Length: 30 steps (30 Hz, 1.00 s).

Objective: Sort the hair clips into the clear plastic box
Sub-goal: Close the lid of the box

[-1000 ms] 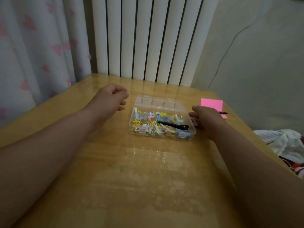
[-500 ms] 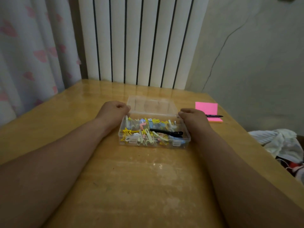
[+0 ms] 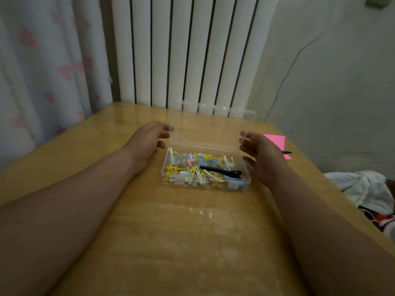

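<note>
A clear plastic box [image 3: 204, 187] sits on the wooden table, a little right of centre. Inside lie several small hair clips [image 3: 193, 167] in yellow, blue, pink and white, with one long black clip [image 3: 220, 172] on top. The transparent lid [image 3: 206, 124] stands raised at the box's far edge. My left hand [image 3: 147, 139] has its fingertips on the lid's left edge. My right hand [image 3: 259, 151] grips the lid's right edge with curled fingers.
A pink pad of sticky notes [image 3: 276, 139] with a black pen [image 3: 286, 152] on it lies right of the box, near the table's right edge. A white radiator [image 3: 181, 52] stands behind, a curtain [image 3: 42, 60] at left, crumpled cloth [image 3: 367, 189] beyond the right edge.
Both hands came in to the sides of the shut box, then rose with the lid. The lid now stands open and upright.
</note>
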### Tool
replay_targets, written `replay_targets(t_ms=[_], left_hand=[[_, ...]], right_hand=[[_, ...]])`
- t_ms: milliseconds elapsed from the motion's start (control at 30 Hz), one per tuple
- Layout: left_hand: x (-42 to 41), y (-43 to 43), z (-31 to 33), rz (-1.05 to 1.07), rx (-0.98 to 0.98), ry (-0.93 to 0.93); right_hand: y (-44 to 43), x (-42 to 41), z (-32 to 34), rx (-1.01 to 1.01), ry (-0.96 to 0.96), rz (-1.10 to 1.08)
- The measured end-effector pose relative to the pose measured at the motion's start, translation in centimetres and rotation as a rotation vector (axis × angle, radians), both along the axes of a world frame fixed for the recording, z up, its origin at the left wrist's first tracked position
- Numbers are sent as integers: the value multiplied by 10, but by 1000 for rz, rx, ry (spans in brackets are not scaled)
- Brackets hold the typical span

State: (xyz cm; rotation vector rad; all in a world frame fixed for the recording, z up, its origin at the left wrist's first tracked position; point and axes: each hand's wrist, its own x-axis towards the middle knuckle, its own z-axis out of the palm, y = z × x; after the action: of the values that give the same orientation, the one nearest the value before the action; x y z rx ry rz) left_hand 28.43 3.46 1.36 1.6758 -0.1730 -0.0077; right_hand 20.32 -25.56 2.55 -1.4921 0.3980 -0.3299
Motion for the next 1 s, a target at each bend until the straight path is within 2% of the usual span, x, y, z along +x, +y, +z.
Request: replay_targets(t_ms=[100,167,267,367,500,600,667,833,1000], left_hand=[[-14,4,17,-69,-88,136],[-27,8,21,-95,-61,159],[-60,11,9,-150,135,95],[-82,11,-10,-159,353,-93],[-90,8,-17,-88,546,-256],[-101,9,-18,-120,888,-339],[-104,11,-17,-118,1049,-396],[-90,10,-18,-66,1224,-547],[-60,65,-8,-55,1263,-483]], right_hand=[[-4,-23,15,-18,-27,33],[-3,-41,20,-87,-13,55],[4,-74,3,-415,-6,123],[10,-92,-18,-694,-38,126],[18,-97,-21,-838,-51,86],[20,-108,-27,-1053,43,181],[22,-111,-27,-1188,81,194],[44,-95,-23,-1342,13,93],[97,-52,-13,-1407,72,161]])
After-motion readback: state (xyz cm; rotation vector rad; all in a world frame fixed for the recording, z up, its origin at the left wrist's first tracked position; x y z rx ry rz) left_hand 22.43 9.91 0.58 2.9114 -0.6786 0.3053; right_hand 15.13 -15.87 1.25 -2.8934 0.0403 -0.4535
